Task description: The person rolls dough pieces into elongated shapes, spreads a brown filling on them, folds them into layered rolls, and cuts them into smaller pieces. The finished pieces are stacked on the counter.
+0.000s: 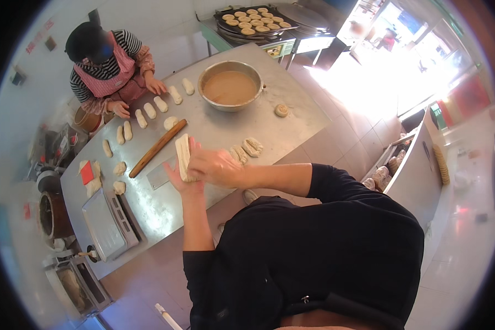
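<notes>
A long folded strip of dough (182, 154) lies across the palm of my left hand (185, 185), above the near side of the metal table. My right hand (218, 167), slightly blurred, has its curled fingers against the dough's lower part. A wooden rolling pin (159, 148) rests just left of the strip, its upper end by a round dough piece (170, 123). Below the pin lies a flat metal scraper (157, 177), partly hidden by my left hand. Flattened, creased dough pieces (252, 147) sit beyond my right hand, one partly covered by it.
A metal bowl of brownish liquid (231, 103) stands on the table (288, 136) near a coiled dough bun (281, 110). Across it, a person (111, 70) has hands by several dough rolls (149, 110). A scale (109, 225) sits lower left. Behind, a griddle (253, 20) carries several round cakes.
</notes>
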A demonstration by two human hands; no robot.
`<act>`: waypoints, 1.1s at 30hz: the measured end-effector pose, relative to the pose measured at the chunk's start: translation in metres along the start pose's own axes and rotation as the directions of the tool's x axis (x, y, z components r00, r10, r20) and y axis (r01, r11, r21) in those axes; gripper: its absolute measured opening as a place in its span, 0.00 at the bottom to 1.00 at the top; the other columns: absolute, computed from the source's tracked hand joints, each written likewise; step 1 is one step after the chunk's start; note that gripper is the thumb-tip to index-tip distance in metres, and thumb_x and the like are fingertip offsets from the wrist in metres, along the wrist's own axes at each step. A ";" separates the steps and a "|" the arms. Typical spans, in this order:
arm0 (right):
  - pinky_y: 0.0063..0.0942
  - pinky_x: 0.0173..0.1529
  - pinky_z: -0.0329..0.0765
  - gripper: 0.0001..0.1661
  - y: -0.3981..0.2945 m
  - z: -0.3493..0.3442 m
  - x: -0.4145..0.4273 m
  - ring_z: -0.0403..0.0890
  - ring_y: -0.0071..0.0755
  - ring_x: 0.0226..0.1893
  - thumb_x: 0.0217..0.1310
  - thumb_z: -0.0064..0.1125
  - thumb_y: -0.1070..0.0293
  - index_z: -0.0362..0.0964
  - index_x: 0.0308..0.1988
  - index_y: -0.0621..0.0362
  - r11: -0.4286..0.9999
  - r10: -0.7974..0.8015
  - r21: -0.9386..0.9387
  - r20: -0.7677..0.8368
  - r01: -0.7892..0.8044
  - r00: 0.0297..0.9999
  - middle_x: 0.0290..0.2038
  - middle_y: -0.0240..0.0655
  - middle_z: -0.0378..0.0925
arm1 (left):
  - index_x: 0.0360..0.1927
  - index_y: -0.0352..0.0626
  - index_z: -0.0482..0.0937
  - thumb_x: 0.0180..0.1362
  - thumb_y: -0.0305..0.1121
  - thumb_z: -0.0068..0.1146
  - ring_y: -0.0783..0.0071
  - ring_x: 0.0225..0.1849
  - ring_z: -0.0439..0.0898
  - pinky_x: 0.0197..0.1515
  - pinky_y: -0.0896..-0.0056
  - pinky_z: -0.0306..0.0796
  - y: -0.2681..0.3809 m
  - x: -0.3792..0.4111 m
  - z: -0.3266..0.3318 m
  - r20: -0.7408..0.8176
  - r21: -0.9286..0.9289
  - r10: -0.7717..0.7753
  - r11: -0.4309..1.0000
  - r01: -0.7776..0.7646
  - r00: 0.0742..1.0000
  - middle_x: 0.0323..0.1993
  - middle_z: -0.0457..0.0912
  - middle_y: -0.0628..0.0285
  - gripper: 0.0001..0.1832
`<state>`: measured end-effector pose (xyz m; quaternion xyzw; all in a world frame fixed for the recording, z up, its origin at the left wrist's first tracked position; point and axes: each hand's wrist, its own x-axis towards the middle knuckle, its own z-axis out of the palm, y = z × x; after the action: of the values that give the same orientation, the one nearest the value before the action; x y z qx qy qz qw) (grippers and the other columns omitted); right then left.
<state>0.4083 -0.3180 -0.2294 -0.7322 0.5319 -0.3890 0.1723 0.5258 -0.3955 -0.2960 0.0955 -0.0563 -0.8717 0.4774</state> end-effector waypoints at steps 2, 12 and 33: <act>0.44 0.47 0.78 0.15 0.004 0.004 -0.012 0.81 0.51 0.41 0.60 0.65 0.60 0.79 0.46 0.54 0.969 -0.244 0.005 -0.084 0.246 0.966 0.38 0.36 0.79 | 0.78 0.32 0.50 0.71 0.70 0.18 0.49 0.75 0.63 0.78 0.49 0.54 0.002 -0.001 0.001 -0.008 -0.019 -0.006 1.000 0.006 1.000 0.76 0.60 0.44 0.50; 0.42 0.46 0.77 0.18 0.018 0.012 0.008 0.81 0.48 0.39 0.64 0.62 0.58 0.78 0.48 0.59 0.977 0.105 -0.160 -0.218 -0.142 0.970 0.38 0.42 0.81 | 0.78 0.35 0.51 0.69 0.73 0.27 0.56 0.77 0.60 0.78 0.54 0.54 0.011 -0.021 0.017 -0.021 -0.007 -0.091 0.996 0.091 0.996 0.75 0.62 0.51 0.52; 0.34 0.35 0.77 0.19 0.030 0.064 -0.001 0.81 0.33 0.28 0.70 0.59 0.53 0.73 0.41 0.60 0.803 0.317 0.424 0.293 -0.420 0.902 0.30 0.38 0.79 | 0.77 0.32 0.51 0.76 0.59 0.22 0.48 0.75 0.62 0.76 0.47 0.58 0.043 -0.056 -0.039 -0.352 0.073 0.067 0.996 -0.043 0.934 0.74 0.62 0.42 0.41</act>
<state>0.4365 -0.3384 -0.2905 -0.5852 0.5312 -0.3878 0.4743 0.5996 -0.3721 -0.3200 0.2646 -0.0001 -0.8243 0.5006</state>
